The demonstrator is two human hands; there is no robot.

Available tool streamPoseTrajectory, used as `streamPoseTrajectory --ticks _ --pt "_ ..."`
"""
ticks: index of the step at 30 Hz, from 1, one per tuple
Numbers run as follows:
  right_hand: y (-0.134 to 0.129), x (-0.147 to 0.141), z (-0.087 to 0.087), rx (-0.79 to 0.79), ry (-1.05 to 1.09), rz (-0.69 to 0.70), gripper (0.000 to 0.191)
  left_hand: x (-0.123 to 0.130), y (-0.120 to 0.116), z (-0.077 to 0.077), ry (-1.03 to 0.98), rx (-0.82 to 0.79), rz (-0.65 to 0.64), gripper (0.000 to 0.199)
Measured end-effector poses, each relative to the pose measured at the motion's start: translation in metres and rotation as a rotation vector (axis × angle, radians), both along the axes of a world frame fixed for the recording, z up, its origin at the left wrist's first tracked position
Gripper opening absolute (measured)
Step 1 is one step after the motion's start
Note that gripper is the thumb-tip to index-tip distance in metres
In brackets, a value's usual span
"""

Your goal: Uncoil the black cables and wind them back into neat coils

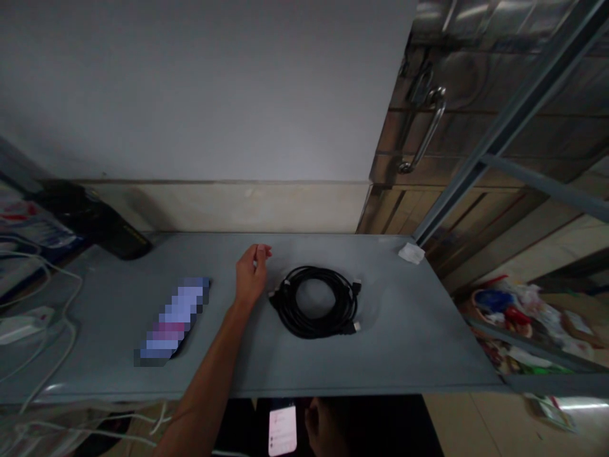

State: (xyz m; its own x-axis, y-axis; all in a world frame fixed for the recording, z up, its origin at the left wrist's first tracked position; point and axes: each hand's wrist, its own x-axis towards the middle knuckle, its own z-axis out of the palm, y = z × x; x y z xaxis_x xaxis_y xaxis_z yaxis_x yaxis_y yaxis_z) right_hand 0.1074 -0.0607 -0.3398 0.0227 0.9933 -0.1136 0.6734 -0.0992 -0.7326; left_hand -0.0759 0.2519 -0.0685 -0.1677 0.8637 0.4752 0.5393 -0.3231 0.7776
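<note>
Left hand hovers over the grey shelf, fingers loosely apart, holding nothing. Coiled black cable lies flat just to its right, near but not touching. Right hand is below the shelf edge beside a lit phone; its grip can't be made out.

One coiled cable, one phone.

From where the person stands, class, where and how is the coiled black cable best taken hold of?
Probably at the left rim of the cable, coming from the left, where the left hand is already nearest. It lies flat in a loose coil on the table, so pinching across all the loops should keep it together.
</note>
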Motion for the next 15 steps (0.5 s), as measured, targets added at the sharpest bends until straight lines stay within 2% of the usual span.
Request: streamPoseTrajectory --ticks 4,7,12,15 --pt "-0.004 -0.002 -0.011 0.000 0.043 -0.022 0.074 0.000 0.000 -0.001 0.007 -0.013 -0.020 0.050" --pt "-0.003 0.003 -0.007 -0.011 0.060 -0.013 0.078 0.001 0.000 -0.002 0.036 -0.042 -0.098 0.050" --pt "-0.006 0.026 0.011 -0.033 0.073 0.018 0.070 0.007 -0.002 -0.008 0.117 -0.114 -0.330 0.044" --pt "-0.015 0.038 0.035 -0.044 0.086 0.031 0.054 0.009 -0.002 -0.012 0.120 -0.172 -0.415 0.038"
